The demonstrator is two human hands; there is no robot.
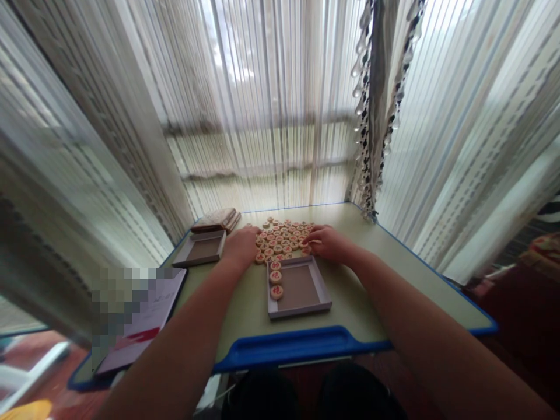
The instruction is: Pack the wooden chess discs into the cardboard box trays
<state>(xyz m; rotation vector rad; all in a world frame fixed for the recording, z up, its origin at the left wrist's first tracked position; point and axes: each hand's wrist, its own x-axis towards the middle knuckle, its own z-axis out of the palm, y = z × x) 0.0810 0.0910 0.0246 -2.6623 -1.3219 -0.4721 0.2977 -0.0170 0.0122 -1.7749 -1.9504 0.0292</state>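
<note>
Cream, round, character-marked discs lie beyond open grey cardboard box, three inside. Left hand, right hand apart, beyond box; cannot tell grip. Likely sorting; next calls for fingertip pinch.

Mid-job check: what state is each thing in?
Loose discs: spread in a cluster
Near box: open, three discs along its left side
Far box: open
Brown stack: lying flat
Slab: partly hidden
Left hand: at cluster's left edge
Right hand: at cluster's right edge
Curtains: drawn across
</note>
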